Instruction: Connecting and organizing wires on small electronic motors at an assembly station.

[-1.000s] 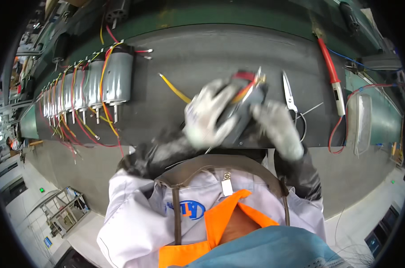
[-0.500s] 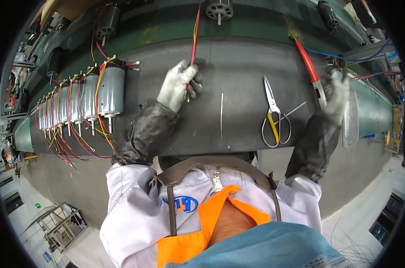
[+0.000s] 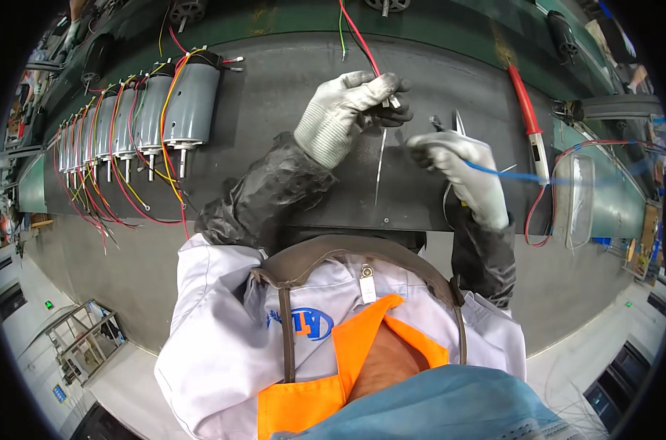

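Observation:
My gloved left hand (image 3: 340,110) pinches the ends of red and black wires (image 3: 367,51), which come down from a motor (image 3: 386,6) cut off by the top edge. Pale terminals poke out past its fingertips. A green-yellow wire (image 3: 342,37) hangs loose beside them. My gloved right hand (image 3: 468,172) is closed around a lead whose blue cable (image 3: 483,169) trails off to the right; a small black tip (image 3: 437,123) sticks out above its fingers. The hands are a short gap apart. Behind the right hand, scissors (image 3: 460,122) are mostly hidden.
Several grey motors (image 3: 193,103) with coloured wires stand in a row at left. A thin white strip (image 3: 380,169) lies on the dark mat. Rightward are a red-handled tool (image 3: 524,103) with a silver end, a looped red cable (image 3: 532,214) and a clear tray (image 3: 582,194).
My right hand has come from the far right to the middle, bringing the blue-cabled lead. My left hand has moved right, still holding the wires. The whole view has shifted slightly.

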`<state>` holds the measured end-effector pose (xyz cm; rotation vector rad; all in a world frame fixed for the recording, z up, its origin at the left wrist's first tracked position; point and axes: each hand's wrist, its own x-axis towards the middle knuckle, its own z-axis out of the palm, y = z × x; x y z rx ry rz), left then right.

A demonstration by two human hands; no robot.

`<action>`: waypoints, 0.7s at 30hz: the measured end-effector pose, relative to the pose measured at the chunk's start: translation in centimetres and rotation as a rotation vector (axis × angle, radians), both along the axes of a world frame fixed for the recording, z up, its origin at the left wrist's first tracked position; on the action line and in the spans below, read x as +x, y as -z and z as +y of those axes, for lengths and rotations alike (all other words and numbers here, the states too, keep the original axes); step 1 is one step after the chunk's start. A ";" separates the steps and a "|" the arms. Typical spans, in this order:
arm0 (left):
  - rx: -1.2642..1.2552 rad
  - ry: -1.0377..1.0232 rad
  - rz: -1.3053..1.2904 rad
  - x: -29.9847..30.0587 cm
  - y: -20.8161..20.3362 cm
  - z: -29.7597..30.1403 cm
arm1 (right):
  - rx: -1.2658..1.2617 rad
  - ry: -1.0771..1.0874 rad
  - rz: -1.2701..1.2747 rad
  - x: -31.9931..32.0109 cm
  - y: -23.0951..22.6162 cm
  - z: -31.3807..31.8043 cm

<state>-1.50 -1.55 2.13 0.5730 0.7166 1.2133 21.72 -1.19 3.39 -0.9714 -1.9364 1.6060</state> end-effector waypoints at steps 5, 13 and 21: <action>-0.002 -0.042 0.049 1.6 0.0 0.0 | 0.095 0.273 0.173 -2.1 -2.2 -2.1; 0.001 -0.029 -0.017 2.6 -1.0 -0.5 | 0.051 0.356 0.246 -3.6 -1.2 -1.8; -0.047 -0.001 -0.088 2.5 -0.9 -0.7 | 0.026 0.360 0.298 -3.4 -0.2 -1.6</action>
